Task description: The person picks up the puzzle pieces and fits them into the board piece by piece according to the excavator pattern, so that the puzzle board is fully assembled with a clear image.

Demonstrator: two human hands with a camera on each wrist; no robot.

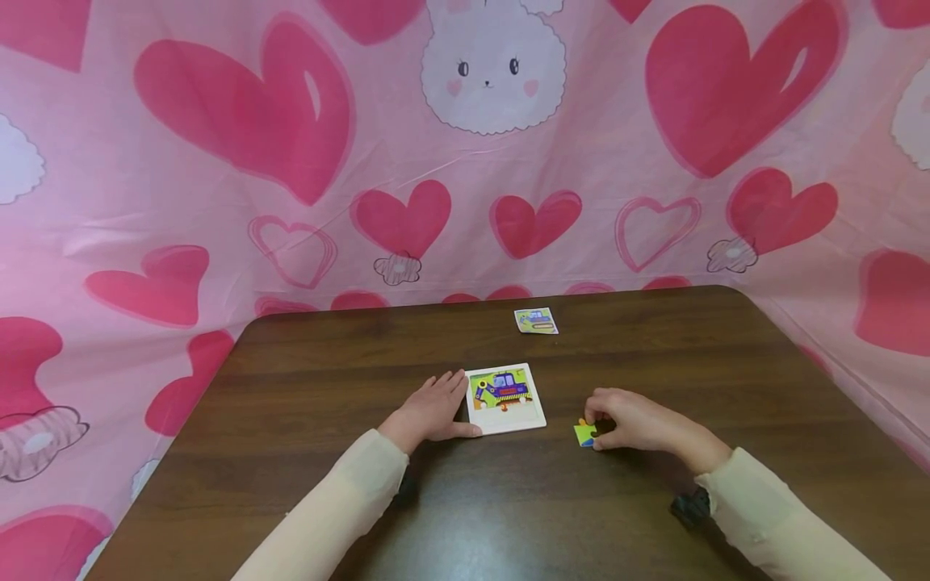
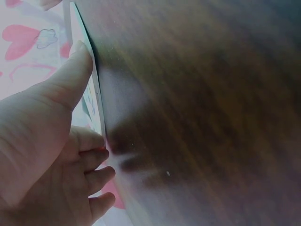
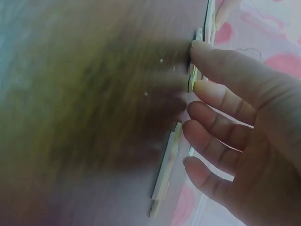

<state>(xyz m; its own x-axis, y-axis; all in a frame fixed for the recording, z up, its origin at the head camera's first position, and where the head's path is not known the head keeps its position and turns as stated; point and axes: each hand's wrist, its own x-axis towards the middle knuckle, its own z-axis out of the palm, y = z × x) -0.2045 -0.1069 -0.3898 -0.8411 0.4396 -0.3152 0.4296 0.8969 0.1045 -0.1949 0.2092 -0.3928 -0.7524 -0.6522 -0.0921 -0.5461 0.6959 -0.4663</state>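
A white-framed puzzle board (image 1: 503, 420) lies on the table, its upper part filled with a blue digger picture and its lower part bare white. My left hand (image 1: 433, 410) rests at the board's left side, fingers extended along the edge and thumb at the near corner. To the right of the board, my right hand (image 1: 626, 418) pinches a green puzzle piece (image 1: 584, 434) with orange and blue patches between thumb and forefinger, close over the table. In the right wrist view, thumb and forefinger meet at this piece (image 3: 191, 84) while the other fingers curve loosely.
A small picture card (image 1: 536, 321) with the digger lies near the table's far edge. Thin flat pieces (image 3: 164, 169) lie on the table below the right fingers in the right wrist view. Behind the brown table (image 1: 349, 355) hangs a pink heart-patterned cloth (image 1: 465, 169).
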